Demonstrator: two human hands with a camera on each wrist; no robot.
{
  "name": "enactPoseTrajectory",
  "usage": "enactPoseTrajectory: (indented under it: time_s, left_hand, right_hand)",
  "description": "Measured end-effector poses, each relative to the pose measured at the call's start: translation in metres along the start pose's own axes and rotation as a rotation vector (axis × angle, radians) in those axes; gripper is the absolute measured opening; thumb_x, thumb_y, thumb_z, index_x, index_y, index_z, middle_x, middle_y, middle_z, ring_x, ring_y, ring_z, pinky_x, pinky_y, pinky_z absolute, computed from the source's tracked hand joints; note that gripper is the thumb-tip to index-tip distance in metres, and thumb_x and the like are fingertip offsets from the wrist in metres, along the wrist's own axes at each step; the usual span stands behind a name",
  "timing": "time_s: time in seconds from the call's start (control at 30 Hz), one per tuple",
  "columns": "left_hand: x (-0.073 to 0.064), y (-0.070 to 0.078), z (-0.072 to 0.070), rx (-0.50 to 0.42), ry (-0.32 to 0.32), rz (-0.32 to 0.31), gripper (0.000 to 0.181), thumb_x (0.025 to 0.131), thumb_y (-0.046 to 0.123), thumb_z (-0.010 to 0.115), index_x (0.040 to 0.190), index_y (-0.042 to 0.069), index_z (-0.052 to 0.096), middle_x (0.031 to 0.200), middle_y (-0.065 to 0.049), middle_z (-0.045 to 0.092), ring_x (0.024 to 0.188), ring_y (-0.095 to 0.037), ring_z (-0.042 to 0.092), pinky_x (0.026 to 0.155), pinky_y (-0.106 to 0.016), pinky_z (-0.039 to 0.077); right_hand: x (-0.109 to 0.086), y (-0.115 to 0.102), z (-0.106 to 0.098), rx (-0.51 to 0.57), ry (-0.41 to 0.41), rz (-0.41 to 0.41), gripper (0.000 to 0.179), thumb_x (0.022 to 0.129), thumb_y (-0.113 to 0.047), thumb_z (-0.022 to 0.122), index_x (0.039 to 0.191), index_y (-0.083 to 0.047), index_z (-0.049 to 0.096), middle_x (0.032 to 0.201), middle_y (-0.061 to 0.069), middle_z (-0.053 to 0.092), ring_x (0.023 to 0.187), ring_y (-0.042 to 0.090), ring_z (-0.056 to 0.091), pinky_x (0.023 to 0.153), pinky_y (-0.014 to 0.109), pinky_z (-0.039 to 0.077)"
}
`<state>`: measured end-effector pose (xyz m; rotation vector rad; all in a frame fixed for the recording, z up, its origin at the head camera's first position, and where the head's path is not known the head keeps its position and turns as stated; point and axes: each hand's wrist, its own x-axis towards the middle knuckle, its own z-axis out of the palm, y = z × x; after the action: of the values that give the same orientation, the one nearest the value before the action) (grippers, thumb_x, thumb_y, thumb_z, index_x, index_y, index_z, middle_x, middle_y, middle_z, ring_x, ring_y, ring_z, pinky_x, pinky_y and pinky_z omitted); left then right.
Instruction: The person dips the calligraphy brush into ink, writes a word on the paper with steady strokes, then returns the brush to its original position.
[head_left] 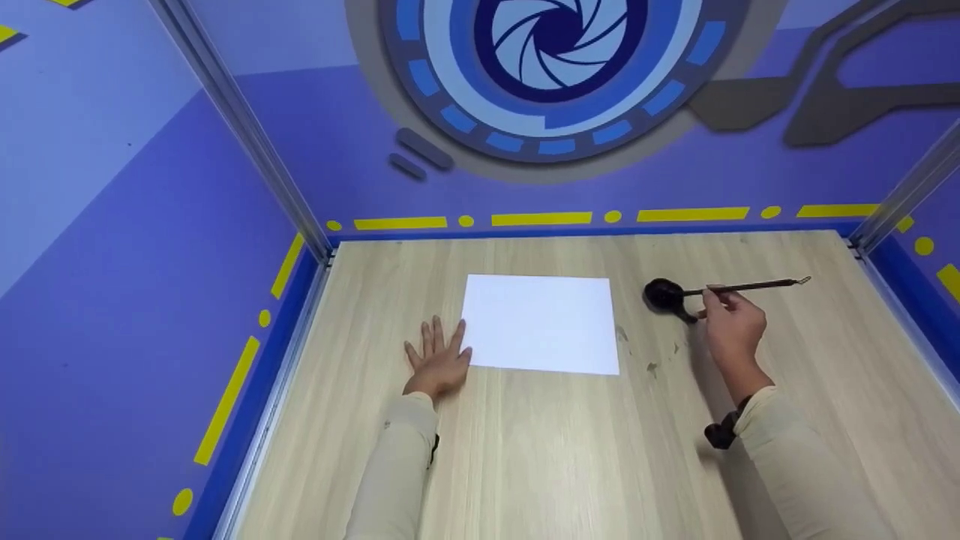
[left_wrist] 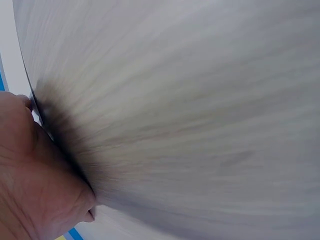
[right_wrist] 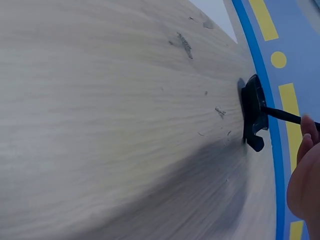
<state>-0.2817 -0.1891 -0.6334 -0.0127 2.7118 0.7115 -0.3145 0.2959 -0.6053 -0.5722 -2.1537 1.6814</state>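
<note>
A blank white sheet of paper [head_left: 540, 324] lies on the wooden table. At its lower left corner my left hand [head_left: 441, 360] rests flat with fingers spread, the thumb side touching the paper's edge. My right hand [head_left: 731, 330] pinches a dark-handled ink brush [head_left: 757, 286], held nearly level, its hanging loop pointing right. The brush's tip end is hidden in a small black ink dish [head_left: 663, 295] to the right of the paper. In the right wrist view the brush [right_wrist: 284, 115] reaches into the dish [right_wrist: 254, 107], which has a short curved handle.
Dark ink smudges [head_left: 652, 368] mark the table [head_left: 555, 457] between paper and dish. Blue-purple panels [head_left: 300, 142] with yellow dashes and metal corner posts enclose the table at the back and sides. A black wrist device [head_left: 721, 433] sits at the right cuff.
</note>
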Motion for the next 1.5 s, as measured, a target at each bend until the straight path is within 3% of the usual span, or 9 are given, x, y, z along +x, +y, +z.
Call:
enactPoseTrajectory:
  time_s: [0.2,0.43,0.63,0.9,1.03,1.23,1.5]
  left_hand:
    - [0.004,-0.005,0.006,-0.014,0.022,0.012,0.066,0.113,0.05,0.034,0.173,0.03,0.014,0.18,-0.017,-0.019,0.166,-0.041,-0.024,0.124,-0.073,-0.024]
    - [0.006,-0.004,0.008,-0.009,0.042,0.017,0.067,0.114,0.05,0.035,0.173,0.028,0.015,0.181,-0.017,-0.017,0.167,-0.041,-0.022,0.125,-0.073,-0.023]
    - [0.007,-0.004,0.009,0.025,0.03,-0.01,0.066,0.114,0.053,0.032,0.173,0.033,0.011,0.18,-0.014,-0.02,0.167,-0.038,-0.023,0.127,-0.071,-0.021]
    - [0.004,-0.006,0.008,-0.009,0.07,0.021,0.065,0.113,0.053,0.04,0.172,0.034,0.02,0.182,-0.014,-0.013,0.169,-0.038,-0.016,0.131,-0.069,-0.014]
    - [0.004,-0.007,0.01,0.003,0.099,0.026,0.065,0.113,0.053,0.041,0.172,0.033,0.021,0.182,-0.015,-0.011,0.17,-0.039,-0.013,0.131,-0.07,-0.012]
    - [0.004,-0.008,0.012,0.026,0.109,0.031,0.065,0.112,0.055,0.038,0.172,0.033,0.021,0.182,-0.015,-0.01,0.17,-0.039,-0.013,0.131,-0.071,-0.01]
    - [0.002,-0.005,0.011,0.018,0.107,0.03,0.065,0.113,0.052,0.039,0.172,0.032,0.021,0.182,-0.016,-0.01,0.169,-0.04,-0.013,0.131,-0.071,-0.011]
  right_hand:
    - [-0.002,0.002,0.0,-0.05,-0.037,0.007,0.033,0.105,-0.028,0.068,0.124,-0.003,0.078,0.084,-0.022,0.07,0.069,0.004,0.075,0.059,0.016,0.051]
    - [0.0,-0.002,-0.004,0.028,-0.044,0.054,0.033,0.104,-0.028,0.07,0.124,-0.003,0.076,0.081,-0.014,0.075,0.07,0.005,0.074,0.054,0.018,0.049]
    - [0.002,0.0,-0.008,0.005,-0.051,0.078,0.033,0.104,-0.028,0.07,0.125,-0.003,0.076,0.085,-0.014,0.076,0.071,0.003,0.074,0.055,0.018,0.049]
    - [0.002,-0.013,-0.015,-0.014,-0.014,-0.006,0.031,0.105,-0.028,0.067,0.124,-0.006,0.077,0.089,-0.025,0.071,0.069,-0.003,0.073,0.05,0.018,0.042]
    - [0.002,-0.023,-0.014,0.004,-0.001,-0.009,0.031,0.105,-0.029,0.069,0.124,-0.007,0.078,0.088,-0.026,0.072,0.067,-0.004,0.072,0.048,0.019,0.04]
    - [0.005,-0.015,-0.016,0.056,0.03,0.064,0.034,0.104,-0.029,0.069,0.127,-0.005,0.076,0.085,-0.023,0.072,0.066,-0.003,0.072,0.055,0.016,0.045]
    - [0.009,-0.009,-0.028,0.063,0.039,0.132,0.037,0.105,-0.027,0.068,0.133,-0.003,0.073,0.093,-0.02,0.07,0.071,0.0,0.073,0.065,0.014,0.053]
